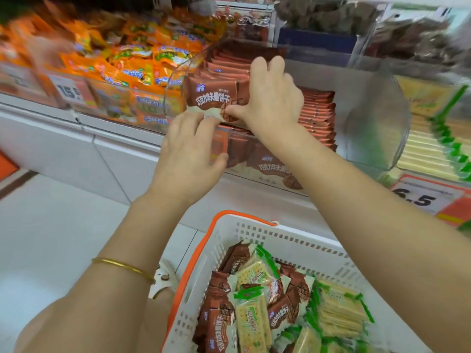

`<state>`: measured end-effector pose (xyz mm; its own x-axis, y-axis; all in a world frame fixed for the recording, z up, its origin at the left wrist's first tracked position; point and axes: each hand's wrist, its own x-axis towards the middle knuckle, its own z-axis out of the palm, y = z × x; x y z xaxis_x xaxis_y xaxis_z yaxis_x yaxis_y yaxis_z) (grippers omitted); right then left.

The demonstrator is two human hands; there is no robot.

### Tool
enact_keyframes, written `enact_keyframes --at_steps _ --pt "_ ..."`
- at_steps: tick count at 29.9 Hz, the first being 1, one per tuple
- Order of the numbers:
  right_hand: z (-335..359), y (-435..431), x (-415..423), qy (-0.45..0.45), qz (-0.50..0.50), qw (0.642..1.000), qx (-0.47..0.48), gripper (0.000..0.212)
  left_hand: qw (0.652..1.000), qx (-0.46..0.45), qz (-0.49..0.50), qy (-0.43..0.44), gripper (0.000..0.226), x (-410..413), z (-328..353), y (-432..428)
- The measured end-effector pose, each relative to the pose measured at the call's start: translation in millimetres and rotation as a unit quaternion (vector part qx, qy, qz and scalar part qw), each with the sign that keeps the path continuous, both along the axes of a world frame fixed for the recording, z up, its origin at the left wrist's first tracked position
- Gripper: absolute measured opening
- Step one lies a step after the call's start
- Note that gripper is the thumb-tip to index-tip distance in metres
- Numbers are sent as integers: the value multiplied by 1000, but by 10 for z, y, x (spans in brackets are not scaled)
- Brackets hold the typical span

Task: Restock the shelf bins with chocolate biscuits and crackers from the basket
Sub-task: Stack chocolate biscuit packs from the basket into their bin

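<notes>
Left hand (190,151) and right hand (274,100) both clasp chocolate biscuit packs (211,94) over the part-filled bin (377,123); the basket (293,240) below holds many more.

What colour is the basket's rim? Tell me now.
Orange rim on a white basket, clearest in the head view.

Arms outstretched, right grip (272,98) pinching, left grip (190,151) curled.
</notes>
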<state>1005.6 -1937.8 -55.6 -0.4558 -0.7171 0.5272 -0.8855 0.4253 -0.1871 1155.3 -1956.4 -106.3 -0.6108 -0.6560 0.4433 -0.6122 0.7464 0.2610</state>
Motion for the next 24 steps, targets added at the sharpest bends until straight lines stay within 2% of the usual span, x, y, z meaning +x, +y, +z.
enact_keyframes --at_steps 2,8,13,18,21,24 --pt "-20 17 -7 -16 7 1000 12 76 1000 -3 3 1 60 2 0 15" --pt "-36 80 -42 -46 61 997 30 58 1000 8 15 5 63 -12 5 79" --pt "-4 -29 11 -69 72 994 37 70 1000 12 15 0 58 -24 -5 79" --pt "29 56 -71 -165 110 980 6 73 1000 2 14 5 57 -28 7 116" --pt "142 344 -72 -179 125 975 -27 61 999 -33 -9 36 53 -36 39 216" --pt "147 949 -52 -196 162 963 -93 42 992 -94 -54 64 37 -71 112 426"
